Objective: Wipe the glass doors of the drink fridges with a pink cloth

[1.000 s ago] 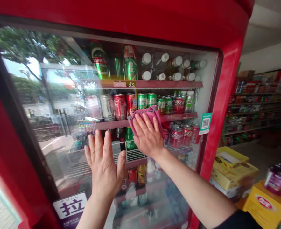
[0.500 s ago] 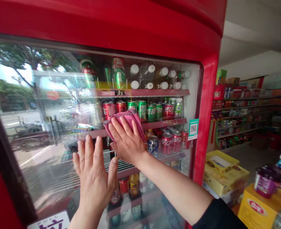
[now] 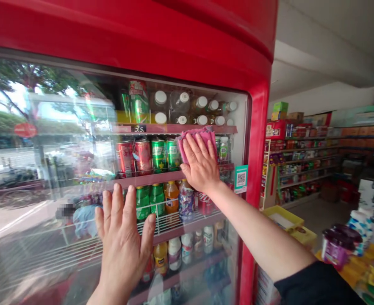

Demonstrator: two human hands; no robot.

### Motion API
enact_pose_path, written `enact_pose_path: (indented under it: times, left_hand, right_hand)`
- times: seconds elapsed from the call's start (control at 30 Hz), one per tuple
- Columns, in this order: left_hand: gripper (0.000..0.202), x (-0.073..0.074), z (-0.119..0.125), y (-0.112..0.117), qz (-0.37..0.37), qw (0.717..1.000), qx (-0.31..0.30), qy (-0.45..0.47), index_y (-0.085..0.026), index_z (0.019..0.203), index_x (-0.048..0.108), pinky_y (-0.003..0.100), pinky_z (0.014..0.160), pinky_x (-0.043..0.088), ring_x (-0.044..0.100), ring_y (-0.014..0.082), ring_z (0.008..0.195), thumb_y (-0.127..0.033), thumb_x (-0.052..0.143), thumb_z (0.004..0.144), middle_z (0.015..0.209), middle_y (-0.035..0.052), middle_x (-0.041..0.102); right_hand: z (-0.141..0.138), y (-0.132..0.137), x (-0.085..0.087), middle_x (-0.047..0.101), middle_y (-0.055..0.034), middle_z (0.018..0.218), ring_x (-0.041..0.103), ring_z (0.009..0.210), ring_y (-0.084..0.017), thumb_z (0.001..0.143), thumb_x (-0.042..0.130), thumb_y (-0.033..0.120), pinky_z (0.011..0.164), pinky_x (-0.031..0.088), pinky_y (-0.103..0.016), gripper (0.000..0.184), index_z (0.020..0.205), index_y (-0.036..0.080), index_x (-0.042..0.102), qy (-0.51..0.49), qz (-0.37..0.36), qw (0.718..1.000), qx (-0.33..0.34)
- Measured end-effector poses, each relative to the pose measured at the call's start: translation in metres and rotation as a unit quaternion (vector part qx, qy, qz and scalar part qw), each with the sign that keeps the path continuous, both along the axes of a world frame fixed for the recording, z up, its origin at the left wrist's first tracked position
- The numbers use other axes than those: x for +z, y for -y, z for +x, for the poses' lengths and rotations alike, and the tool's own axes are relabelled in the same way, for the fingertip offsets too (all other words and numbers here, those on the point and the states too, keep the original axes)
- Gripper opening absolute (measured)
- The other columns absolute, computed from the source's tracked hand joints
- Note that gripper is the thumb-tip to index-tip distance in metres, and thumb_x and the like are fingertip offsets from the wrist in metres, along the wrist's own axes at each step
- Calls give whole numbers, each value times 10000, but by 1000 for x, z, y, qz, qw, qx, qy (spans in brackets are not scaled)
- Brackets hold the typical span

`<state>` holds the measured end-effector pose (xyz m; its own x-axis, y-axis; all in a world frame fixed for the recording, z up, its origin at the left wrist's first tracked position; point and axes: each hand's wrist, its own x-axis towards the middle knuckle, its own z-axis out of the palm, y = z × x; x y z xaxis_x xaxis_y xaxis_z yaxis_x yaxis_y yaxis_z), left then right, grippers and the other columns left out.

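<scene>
I face a red drinks fridge (image 3: 256, 140) with a glass door (image 3: 56, 178) that mirrors the street. My left hand (image 3: 123, 241) lies flat on the glass at lower centre, fingers spread, holding nothing. My right hand (image 3: 201, 163) presses a pink cloth (image 3: 198, 136) flat against the glass near the door's right edge, over the second shelf. Behind the glass stand red and green cans (image 3: 148, 154), capped bottles (image 3: 187, 108) on the top shelf and small bottles lower down.
A QR sticker (image 3: 240, 179) sits on the door's right edge. To the right are shop shelves (image 3: 304, 161) full of goods, yellow boxes (image 3: 283, 218) on the floor and a purple tub (image 3: 336, 248) on a yellow carton.
My right hand slid the pink cloth first left, then up and to the right across the glass. The view panned right. My left hand kept its place on the glass.
</scene>
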<state>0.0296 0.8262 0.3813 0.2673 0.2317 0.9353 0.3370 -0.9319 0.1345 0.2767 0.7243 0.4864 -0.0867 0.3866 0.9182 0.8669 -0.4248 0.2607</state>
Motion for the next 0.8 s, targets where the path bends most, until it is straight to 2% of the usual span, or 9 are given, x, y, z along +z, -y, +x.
enact_pose_path:
  times: [0.1,0.23,0.33,0.47,0.53,0.63,0.8]
  left_hand:
    - [837,2,9,5,-1,1000,-10,-2,-321,1827,105,647,1424,72,51,376,1779,-415,531,1112,1915,101,99]
    - [840,5,23,13,8,1000,-24,-7,-322,1828,92,633,1425,61,22,362,1783,-405,528,1114,1919,94,69]
    - [836,9,33,16,16,999,-31,-6,-319,1827,96,631,1424,69,27,356,1783,-403,526,1116,1917,102,84]
    - [819,25,33,8,36,999,-27,2,-334,1824,126,627,1424,78,68,357,1781,-415,530,1116,1910,103,136]
    - [811,37,26,-2,50,999,-16,7,-338,1823,135,618,1426,80,82,356,1779,-428,526,1118,1909,100,147]
    - [794,55,6,-22,63,998,4,17,-331,1822,151,610,1428,77,78,351,1780,-446,513,1124,1907,97,157]
    - [793,66,-25,-47,73,997,30,25,-292,1821,173,609,1428,77,74,356,1779,-448,518,1124,1905,112,157]
  right_hand:
    - [29,22,22,227,-55,1899,126,1775,-290,1102,474,429,1455,98,-575,801,1817,186,207,-20,26,999,-42]
    - [68,50,43,226,-81,1899,128,1775,-288,1098,437,418,1448,117,-565,794,1810,147,213,-28,40,996,-71]
    - [97,68,46,227,-119,1895,140,1772,-294,1106,400,409,1442,146,-561,775,1800,109,230,-44,70,992,-91]
    - [115,71,34,252,-157,1884,191,1760,-312,1117,348,399,1423,221,-581,760,1805,105,209,-92,148,979,-107]
    - [110,60,26,265,-185,1874,222,1750,-348,1122,331,423,1400,251,-643,771,1813,116,179,-118,195,968,-101]
    - [88,33,20,271,-242,1857,252,1731,-420,1118,337,464,1351,275,-746,811,1820,114,130,-155,256,950,-91]
    - [31,-7,26,260,-256,1855,262,1717,-468,1112,374,485,1337,261,-784,839,1814,85,145,-154,257,951,-77]
